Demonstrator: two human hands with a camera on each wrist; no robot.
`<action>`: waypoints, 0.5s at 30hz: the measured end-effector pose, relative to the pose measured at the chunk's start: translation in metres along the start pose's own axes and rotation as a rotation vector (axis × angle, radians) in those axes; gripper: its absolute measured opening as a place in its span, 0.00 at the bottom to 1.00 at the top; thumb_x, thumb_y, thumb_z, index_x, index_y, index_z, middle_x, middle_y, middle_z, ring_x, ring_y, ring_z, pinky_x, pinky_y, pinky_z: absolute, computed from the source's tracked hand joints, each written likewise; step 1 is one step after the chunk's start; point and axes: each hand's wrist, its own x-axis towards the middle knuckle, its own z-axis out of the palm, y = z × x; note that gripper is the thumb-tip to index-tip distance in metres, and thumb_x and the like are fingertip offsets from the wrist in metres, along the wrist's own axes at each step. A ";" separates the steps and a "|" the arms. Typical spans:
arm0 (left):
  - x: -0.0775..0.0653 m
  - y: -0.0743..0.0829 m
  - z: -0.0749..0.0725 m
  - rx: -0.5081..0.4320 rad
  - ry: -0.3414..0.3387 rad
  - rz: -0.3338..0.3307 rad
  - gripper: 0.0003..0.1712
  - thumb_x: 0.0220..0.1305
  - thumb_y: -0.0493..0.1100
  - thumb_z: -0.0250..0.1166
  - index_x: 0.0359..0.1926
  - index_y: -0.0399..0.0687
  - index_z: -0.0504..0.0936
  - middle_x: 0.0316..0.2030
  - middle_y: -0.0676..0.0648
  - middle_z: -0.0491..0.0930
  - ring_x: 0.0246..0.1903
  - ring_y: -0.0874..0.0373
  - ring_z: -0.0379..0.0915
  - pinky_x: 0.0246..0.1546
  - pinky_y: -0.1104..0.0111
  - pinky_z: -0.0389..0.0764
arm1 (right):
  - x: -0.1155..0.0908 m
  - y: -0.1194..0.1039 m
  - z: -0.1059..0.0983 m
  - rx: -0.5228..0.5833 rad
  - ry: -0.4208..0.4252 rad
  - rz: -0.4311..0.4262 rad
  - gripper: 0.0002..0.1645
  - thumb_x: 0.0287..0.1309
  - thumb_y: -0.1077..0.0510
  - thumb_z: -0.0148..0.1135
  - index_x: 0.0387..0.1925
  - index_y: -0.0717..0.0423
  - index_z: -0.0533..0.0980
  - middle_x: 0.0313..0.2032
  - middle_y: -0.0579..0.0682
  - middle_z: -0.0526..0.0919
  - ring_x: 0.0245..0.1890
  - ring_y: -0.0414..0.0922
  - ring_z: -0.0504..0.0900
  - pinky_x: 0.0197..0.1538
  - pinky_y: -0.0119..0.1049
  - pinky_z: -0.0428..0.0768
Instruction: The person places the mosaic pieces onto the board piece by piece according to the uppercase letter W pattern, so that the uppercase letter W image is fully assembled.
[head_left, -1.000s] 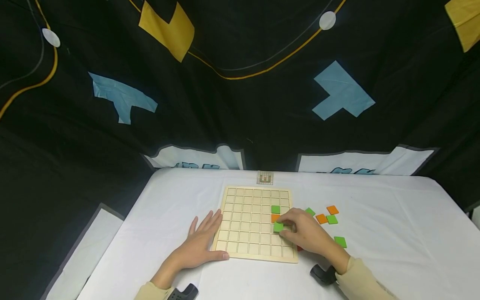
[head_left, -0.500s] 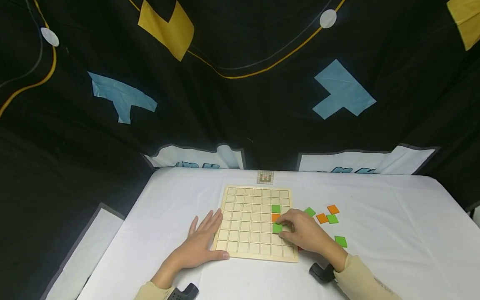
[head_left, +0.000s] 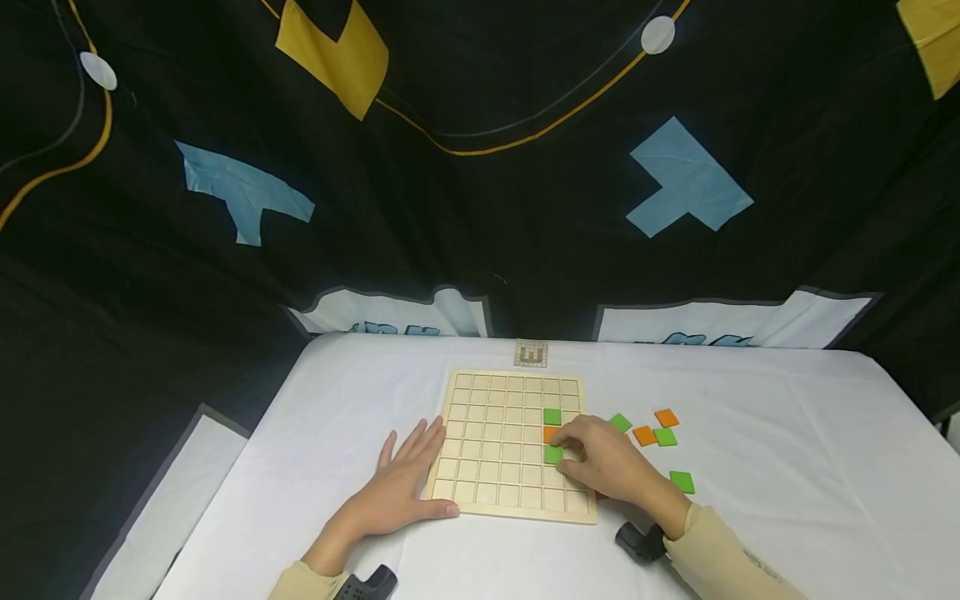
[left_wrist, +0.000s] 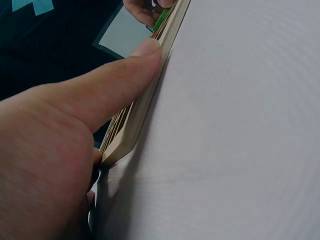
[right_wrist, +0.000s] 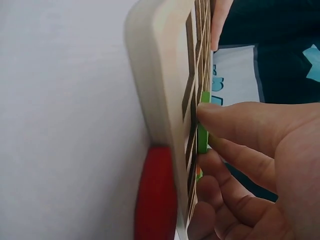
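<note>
A pale wooden grid board [head_left: 487, 454] lies on the white table. My left hand [head_left: 393, 496] rests with fingers spread along its left edge, the thumb on the front rim. Over the board's right side, my right hand [head_left: 611, 458] pinches a green square tile [head_left: 553, 454] between thumb and fingers. In the right wrist view this green tile [right_wrist: 203, 137] stands slightly proud of the grid. Directly behind it an orange tile [head_left: 551, 435] sits in a cell, partly covered by my fingers, and beyond that another green tile [head_left: 552, 416].
Loose tiles lie right of the board: orange ones [head_left: 667, 417], green ones [head_left: 682, 482], and a red tile [right_wrist: 155, 195] against the board's edge, mostly hidden by my right hand in the head view. Behind the board is a small pattern card [head_left: 532, 353]. A dark curtain hangs beyond.
The pinched green tile has shifted slightly away and left, in line with the orange tile, and looks lower over the grid. My right hand moved slightly with it; the left stays still.
</note>
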 end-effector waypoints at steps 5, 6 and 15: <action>0.000 0.000 0.000 0.009 0.004 0.002 0.66 0.55 0.72 0.67 0.79 0.38 0.47 0.80 0.44 0.41 0.78 0.43 0.32 0.71 0.39 0.25 | 0.000 0.000 0.000 0.004 0.008 -0.008 0.14 0.50 0.61 0.76 0.41 0.50 0.86 0.40 0.39 0.84 0.41 0.39 0.78 0.51 0.44 0.79; 0.000 0.000 0.000 0.009 0.004 0.003 0.66 0.55 0.72 0.67 0.79 0.38 0.47 0.80 0.44 0.41 0.78 0.43 0.32 0.70 0.39 0.25 | 0.000 0.000 0.000 0.004 0.012 -0.012 0.14 0.50 0.61 0.76 0.41 0.50 0.86 0.40 0.39 0.84 0.41 0.39 0.78 0.50 0.44 0.79; -0.001 0.001 -0.001 -0.012 -0.007 -0.008 0.66 0.56 0.72 0.67 0.79 0.37 0.47 0.80 0.42 0.41 0.78 0.41 0.30 0.70 0.37 0.24 | -0.001 -0.002 0.001 -0.003 0.031 -0.044 0.14 0.49 0.61 0.77 0.40 0.51 0.86 0.41 0.40 0.85 0.43 0.40 0.79 0.49 0.43 0.81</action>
